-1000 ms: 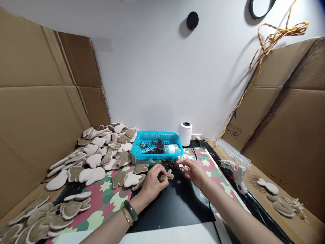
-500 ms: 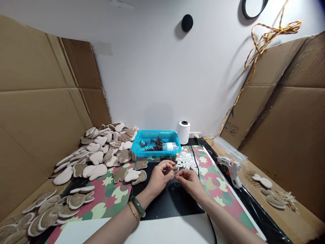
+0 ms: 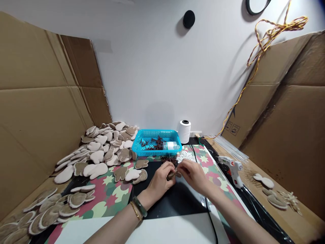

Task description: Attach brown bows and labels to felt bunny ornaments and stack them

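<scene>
My left hand (image 3: 160, 180), with a green bangle and a gold bracelet at the wrist, is closed on a small brown fabric piece (image 3: 172, 175) above the black mat (image 3: 175, 203). Close against it, my right hand (image 3: 195, 175) has its fingertips pinched together at the piece's upper right side. Anything thin between those fingertips is too small to make out. Just beyond the hands lie dark brown twig-like bits (image 3: 166, 159) and a heap of small white pieces (image 3: 186, 156). Several brown and white plush shapes (image 3: 132, 174) rest left of the mat.
A blue basket (image 3: 135, 153) holds dark bits and a clear white-labelled container (image 3: 170, 145). Beside it stands a white thread spool (image 3: 184, 132). A glue gun (image 3: 232, 169) lies to the right, with a black cable (image 3: 210, 220) nearby. Plush shapes (image 3: 98, 157) pile up leftward; cardboard (image 3: 38, 101) flanks both sides.
My right hand has come up and in toward the left, its back now turned more to the camera. The left hand has turned, and the fabric piece sits lower in it.
</scene>
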{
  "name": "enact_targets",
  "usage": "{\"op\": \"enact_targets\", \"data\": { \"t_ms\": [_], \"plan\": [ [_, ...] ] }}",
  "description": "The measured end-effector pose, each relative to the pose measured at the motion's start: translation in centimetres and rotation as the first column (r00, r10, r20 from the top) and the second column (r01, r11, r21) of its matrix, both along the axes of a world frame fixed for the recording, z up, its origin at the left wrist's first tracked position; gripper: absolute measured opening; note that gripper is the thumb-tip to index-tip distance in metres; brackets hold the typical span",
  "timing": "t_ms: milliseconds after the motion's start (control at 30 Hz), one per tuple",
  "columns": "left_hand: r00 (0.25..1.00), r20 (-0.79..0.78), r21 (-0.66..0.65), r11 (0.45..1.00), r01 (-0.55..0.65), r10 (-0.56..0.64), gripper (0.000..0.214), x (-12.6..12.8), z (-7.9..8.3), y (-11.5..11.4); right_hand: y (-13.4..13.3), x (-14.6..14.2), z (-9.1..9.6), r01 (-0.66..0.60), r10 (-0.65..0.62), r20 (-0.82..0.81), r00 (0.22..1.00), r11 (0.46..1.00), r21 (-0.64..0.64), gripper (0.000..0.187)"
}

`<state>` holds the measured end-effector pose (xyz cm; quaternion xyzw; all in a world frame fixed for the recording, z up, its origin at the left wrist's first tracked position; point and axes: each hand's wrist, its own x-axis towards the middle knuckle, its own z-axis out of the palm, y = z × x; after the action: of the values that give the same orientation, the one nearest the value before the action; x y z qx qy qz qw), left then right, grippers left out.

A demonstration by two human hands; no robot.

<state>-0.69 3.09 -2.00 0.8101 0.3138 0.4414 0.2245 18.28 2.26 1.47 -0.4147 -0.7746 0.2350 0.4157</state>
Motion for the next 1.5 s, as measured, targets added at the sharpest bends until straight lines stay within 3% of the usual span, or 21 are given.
{"op": "enact_targets", "data": {
  "t_ms": [133, 233, 300, 367, 433, 500, 567, 633, 700, 767, 867, 933, 1000, 1033, 1100, 1167, 1233, 1367, 1500],
  "plan": [
    [0.998, 0.059, 0.037, 0.999, 0.030, -0.032, 0.020, 0.1, 0.1, -0.6, 3.9, 0.1, -1.0, -0.166, 0.137, -0.127, 0.982, 0.952, -0.256, 0.028],
    [0.995, 0.094, 0.068, 0.998, 0.004, -0.011, 0.018, -0.1, -0.1, -0.6, 2.6, -0.6, -3.2, -0.245, 0.211, -0.139, 0.968, 0.919, -0.309, 0.044],
    [0.994, 0.106, 0.077, 0.996, -0.042, 0.034, 0.017, -0.3, -0.3, -0.3, 0.1, -0.9, -4.1, -0.229, 0.198, -0.132, 0.971, 0.927, -0.298, 0.045],
    [0.993, 0.098, 0.083, 0.994, -0.067, 0.058, 0.017, -0.4, -0.4, 0.0, -2.3, -0.9, -3.8, -0.149, 0.142, -0.046, 0.989, 0.970, -0.191, 0.038],
    [0.996, 0.073, 0.100, 0.994, -0.052, 0.044, 0.018, -0.4, -0.4, 0.1, -3.3, -0.6, -2.4, -0.096, 0.099, 0.039, 0.994, 0.994, -0.057, 0.033],
    [0.999, 0.051, 0.117, 0.993, -0.017, 0.011, 0.019, -0.2, -0.3, -0.1, -2.3, -0.2, -0.7, -0.090, 0.090, 0.049, 0.995, 0.996, -0.016, 0.030],
    [0.999, 0.047, 0.119, 0.993, 0.017, -0.023, 0.020, 0.0, -0.1, -0.5, 0.1, 0.2, 0.5, -0.108, 0.106, -0.026, 0.994, 0.987, -0.116, 0.027],
    [0.997, 0.065, 0.113, 0.993, 0.028, -0.036, 0.020, 0.0, 0.0, -0.8, 2.3, 0.2, 0.5, -0.186, 0.153, -0.144, 0.978, 0.948, -0.257, 0.030],
    [0.996, 0.089, 0.111, 0.994, -0.004, -0.006, 0.019, -0.1, 0.0, -0.8, 3.2, -0.1, -0.7, -0.266, 0.211, -0.194, 0.958, 0.905, -0.332, 0.039],
    [0.993, 0.103, 0.114, 0.992, -0.062, 0.050, 0.019, -0.4, 0.0, -0.6, 2.1, -0.7, -2.2, -0.285, 0.232, -0.189, 0.954, 0.897, -0.337, 0.043],
    [0.990, 0.095, 0.119, 0.987, -0.112, 0.101, 0.019, -0.9, -0.2, 0.1, -1.3, -1.1, -3.4, -0.178, 0.166, -0.082, 0.983, 0.969, -0.173, 0.037],
    [0.993, 0.076, 0.119, 0.988, -0.100, 0.092, 0.018, -0.9, -0.2, 0.4, -2.7, -1.0, -2.6, -0.116, 0.117, 0.051, 0.992, 0.993, -0.003, 0.033],
    [0.996, 0.060, 0.112, 0.991, -0.068, 0.062, 0.018, -0.9, -0.2, 0.3, -2.1, -0.6, -1.1, -0.108, 0.098, 0.114, 0.989, 0.991, 0.082, 0.032],
    [0.997, 0.056, 0.107, 0.993, -0.049, 0.043, 0.018, -0.8, -0.1, 0.2, -1.2, -0.4, -0.5, -0.108, 0.099, 0.100, 0.990, 0.991, 0.079, 0.031],
    [0.998, 0.060, 0.098, 0.995, -0.015, 0.009, 0.018, -0.6, 0.1, -0.2, 1.3, 0.1, 0.1, -0.121, 0.120, -0.024, 0.992, 0.991, -0.048, 0.026],
    [0.996, 0.086, 0.098, 0.995, 0.004, -0.013, 0.019, -0.5, 0.2, -0.6, 3.7, 0.2, -0.3, -0.217, 0.177, -0.166, 0.970, 0.940, -0.264, 0.023],
    [0.991, 0.131, 0.097, 0.995, -0.009, -0.004, 0.021, -0.4, 0.3, -0.8, 4.6, -0.2, -1.6, -0.299, 0.220, -0.236, 0.946, 0.873, -0.385, 0.030],
    [0.976, 0.204, 0.047, 0.995, -0.093, 0.081, 0.020, -0.5, 0.2, -0.5, 2.2, -1.4, -3.8, -0.305, 0.205, -0.277, 0.939, 0.867, -0.393, 0.038],
    [0.962, 0.251, -0.047, 0.994, -0.101, 0.110, 0.018, -0.7, 0.5, -0.4, -0.8, -1.4, -3.8, -0.167, 0.136, -0.131, 0.982, 0.950, -0.262, 0.029]
  ]
}}
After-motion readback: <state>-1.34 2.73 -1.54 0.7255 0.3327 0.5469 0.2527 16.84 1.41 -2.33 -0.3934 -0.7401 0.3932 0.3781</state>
